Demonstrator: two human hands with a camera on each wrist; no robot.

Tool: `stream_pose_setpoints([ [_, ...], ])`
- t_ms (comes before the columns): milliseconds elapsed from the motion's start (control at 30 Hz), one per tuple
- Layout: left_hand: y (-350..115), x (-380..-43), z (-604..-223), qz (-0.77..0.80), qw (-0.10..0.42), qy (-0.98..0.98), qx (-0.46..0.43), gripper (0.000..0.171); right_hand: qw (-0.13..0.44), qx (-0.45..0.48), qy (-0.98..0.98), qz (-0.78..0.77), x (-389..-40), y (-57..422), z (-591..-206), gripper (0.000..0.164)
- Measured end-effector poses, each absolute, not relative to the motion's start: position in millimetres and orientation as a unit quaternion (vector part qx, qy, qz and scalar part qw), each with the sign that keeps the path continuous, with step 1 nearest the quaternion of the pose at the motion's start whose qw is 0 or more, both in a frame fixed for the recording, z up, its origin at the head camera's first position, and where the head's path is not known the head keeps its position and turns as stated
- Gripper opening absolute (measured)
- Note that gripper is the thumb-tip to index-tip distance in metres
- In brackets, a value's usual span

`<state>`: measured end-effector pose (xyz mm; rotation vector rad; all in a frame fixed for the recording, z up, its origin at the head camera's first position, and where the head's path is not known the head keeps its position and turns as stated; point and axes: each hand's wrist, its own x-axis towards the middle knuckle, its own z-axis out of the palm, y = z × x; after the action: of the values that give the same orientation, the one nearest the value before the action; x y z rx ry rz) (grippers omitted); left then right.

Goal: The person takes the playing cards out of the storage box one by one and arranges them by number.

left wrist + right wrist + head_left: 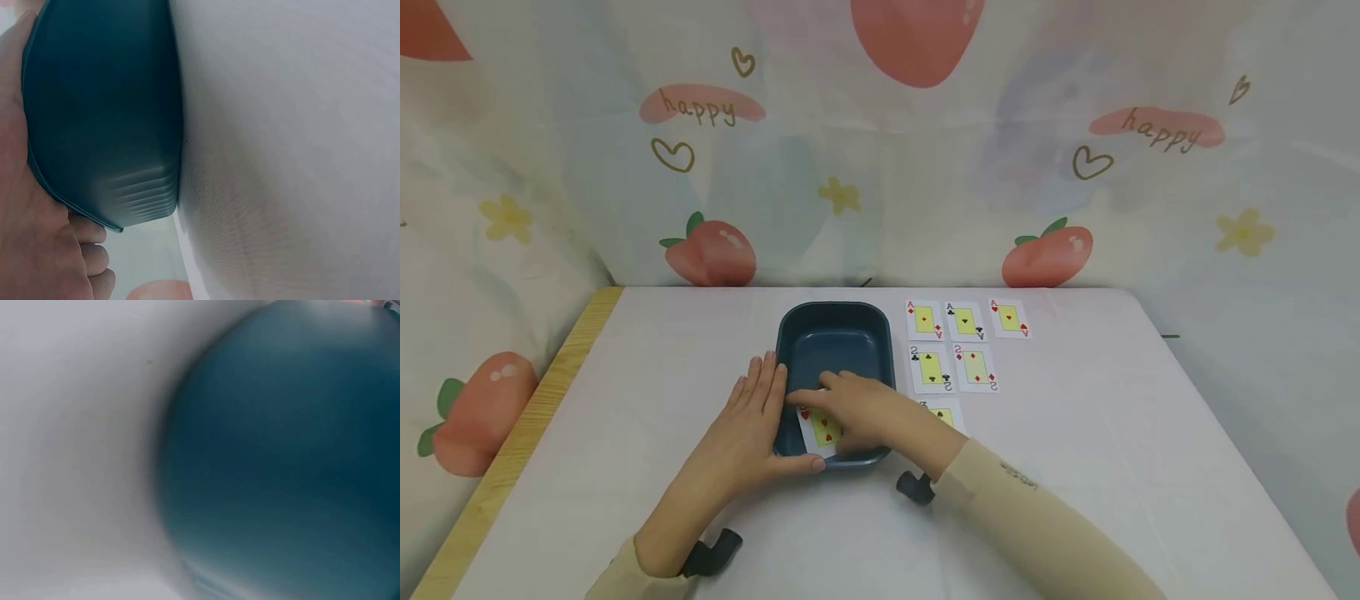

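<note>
A dark teal rectangular tub [835, 321] stands on the table. My left hand [745, 433] rests along its left rim with straight fingers, its thumb reaching over the near left corner. The left wrist view shows the tub's outer wall [106, 112] beside that hand [37, 231]. Inside the near half of the tub, my right hand [857, 408] grips a playing card [822, 431] with red hearts on a yellow panel. The index finger lies at the card's far edge and the thumb by its right edge. The right wrist view has only the tub wall [281, 456], blurred.
Right of the tub, cards lie face up in rows. The far row has an ace of diamonds [924, 320], an ace of clubs [966, 322] and an ace of hearts [1010, 318]. Below are two twos [931, 368] and a card [943, 412] partly hidden by my right forearm.
</note>
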<state>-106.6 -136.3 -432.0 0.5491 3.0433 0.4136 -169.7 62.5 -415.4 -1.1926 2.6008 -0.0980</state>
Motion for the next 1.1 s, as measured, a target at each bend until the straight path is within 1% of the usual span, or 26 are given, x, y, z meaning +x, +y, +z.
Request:
stream_pose_setpoints([
  [133, -138, -106, -433, 0.132, 0.010, 0.975, 0.179, 0.136, 0.107, -0.434, 0.894, -0.035, -170, 63, -418, 0.092],
  [233, -139, -106, -433, 0.132, 0.008, 0.975, 0.180, 0.137, 0.075, -0.442, 0.894, -0.016, -171, 62, -420, 0.096],
  [267, -139, -106, -433, 0.132, 0.008, 0.975, 0.180, 0.137, 0.068, -0.442, 0.894, -0.010, -171, 61, -421, 0.098],
  [333, -139, -106, -434, 0.132, 0.009, 0.975, 0.178, 0.137, 0.065, -0.444, 0.894, -0.003, -172, 61, -422, 0.096],
  [400, -139, -106, -434, 0.132, 0.009, 0.975, 0.178, 0.137, 0.071, -0.445, 0.893, -0.002, -173, 62, -421, 0.088],
  [533, -138, -107, -435, 0.134, 0.006, 0.975, 0.179, 0.137, 0.083, -0.445, 0.892, -0.010, -173, 65, -420, 0.064],
  [600, -137, -107, -435, 0.137, 0.005, 0.974, 0.180, 0.136, 0.089, -0.442, 0.893, -0.016, -172, 66, -419, 0.060],
  [767, -137, -107, -435, 0.137, 0.004, 0.973, 0.183, 0.134, 0.101, -0.424, 0.899, -0.035, -171, 67, -419, 0.073],
  [933, -137, -107, -435, 0.130, 0.001, 0.974, 0.184, 0.135, 0.077, -0.424, 0.902, -0.027, -172, 69, -417, 0.080],
  [1100, -137, -107, -436, 0.129, 0.001, 0.975, 0.183, 0.136, 0.081, -0.414, 0.905, -0.054, -171, 73, -406, 0.100],
])
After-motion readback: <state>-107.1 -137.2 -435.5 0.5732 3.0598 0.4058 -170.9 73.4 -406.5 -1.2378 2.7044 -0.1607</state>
